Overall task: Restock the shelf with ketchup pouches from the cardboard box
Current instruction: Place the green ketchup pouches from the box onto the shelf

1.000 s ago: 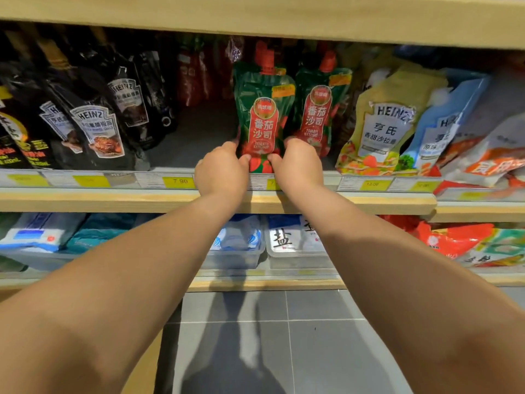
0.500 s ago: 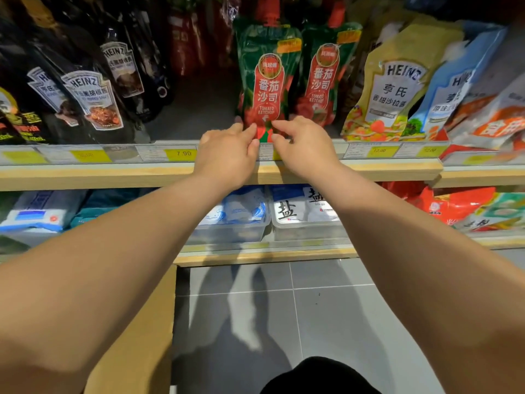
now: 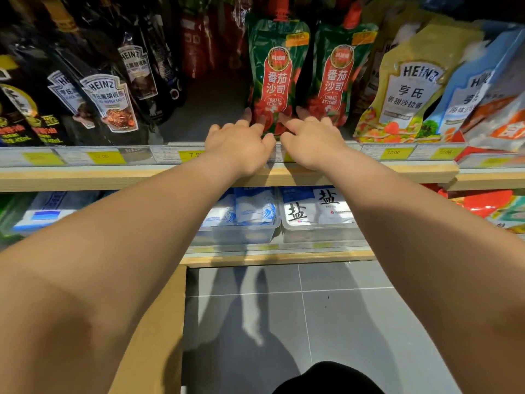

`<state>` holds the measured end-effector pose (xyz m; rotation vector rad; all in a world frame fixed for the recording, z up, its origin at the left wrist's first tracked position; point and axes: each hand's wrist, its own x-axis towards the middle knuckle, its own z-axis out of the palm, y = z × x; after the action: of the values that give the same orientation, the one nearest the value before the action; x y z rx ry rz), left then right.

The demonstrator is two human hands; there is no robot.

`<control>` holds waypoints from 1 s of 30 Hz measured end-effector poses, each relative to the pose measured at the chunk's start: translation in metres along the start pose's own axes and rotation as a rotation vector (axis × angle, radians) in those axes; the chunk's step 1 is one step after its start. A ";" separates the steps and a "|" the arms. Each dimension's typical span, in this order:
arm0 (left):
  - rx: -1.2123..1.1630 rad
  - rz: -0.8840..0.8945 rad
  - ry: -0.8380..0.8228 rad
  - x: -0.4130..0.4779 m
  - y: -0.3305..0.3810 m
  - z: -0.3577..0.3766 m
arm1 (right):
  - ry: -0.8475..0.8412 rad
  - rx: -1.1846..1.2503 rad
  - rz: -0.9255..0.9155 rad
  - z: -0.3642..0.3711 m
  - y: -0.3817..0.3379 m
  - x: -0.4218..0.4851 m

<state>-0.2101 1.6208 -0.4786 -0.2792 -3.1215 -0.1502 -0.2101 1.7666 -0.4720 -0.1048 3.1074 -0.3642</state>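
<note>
The shelf (image 3: 85,177) holds the front ketchup pouch (image 3: 277,78) upright near its edge. Left of that pouch crowd dark Heinz pouches (image 3: 110,103); right of it, a second ketchup pouch (image 3: 338,75) and a yellow Heinz pouch (image 3: 409,89). The left hand (image 3: 238,146) and right hand (image 3: 312,143) flank its base, fingers loosely straight, touching it.

Both bare forearms stretch from the lower corners to mid-frame — left hand (image 3: 238,146) and right hand (image 3: 312,142) side by side, palms down, fingers extended forward.
</note>
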 end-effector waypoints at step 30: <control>-0.376 0.142 0.272 -0.144 -0.122 0.027 | 0.279 0.316 -0.083 0.076 -0.120 -0.126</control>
<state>-0.0896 1.4779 -0.5189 -0.4388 -2.7722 -0.7103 -0.0752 1.6412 -0.5180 -0.1944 3.2667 -0.9409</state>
